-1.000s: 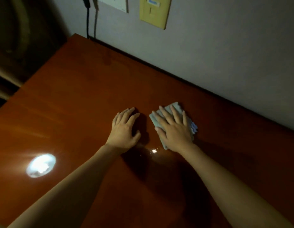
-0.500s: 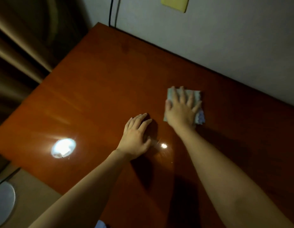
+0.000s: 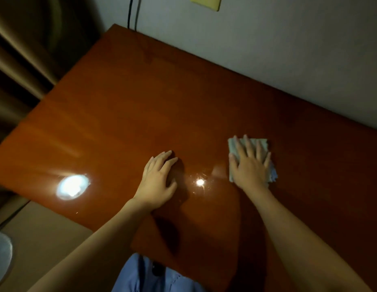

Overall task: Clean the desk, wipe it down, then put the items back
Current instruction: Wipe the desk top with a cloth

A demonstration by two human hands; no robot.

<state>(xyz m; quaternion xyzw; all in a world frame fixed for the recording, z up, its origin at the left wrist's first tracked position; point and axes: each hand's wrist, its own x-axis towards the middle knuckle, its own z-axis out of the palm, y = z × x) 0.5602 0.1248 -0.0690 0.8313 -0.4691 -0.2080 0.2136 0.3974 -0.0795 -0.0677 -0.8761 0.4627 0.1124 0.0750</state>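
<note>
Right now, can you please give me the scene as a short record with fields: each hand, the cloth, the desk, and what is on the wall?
left hand: flat on the desk, fingers straight, holding nothing
right hand: fingers spread, pressing flat on the cloth
cloth: pale, folded, lying on the desk under the right hand
desk: glossy reddish-brown wood, showing bright light reflections
wall: yellow plate and two cables above the desk's far corner

Two hands laid flat on a desk [image 3: 183, 98].
The right hand [image 3: 249, 170] is pressed on a cloth [image 3: 262, 144] toward the back edge; the left hand [image 3: 157, 183] is placed beside it, apart.
</note>
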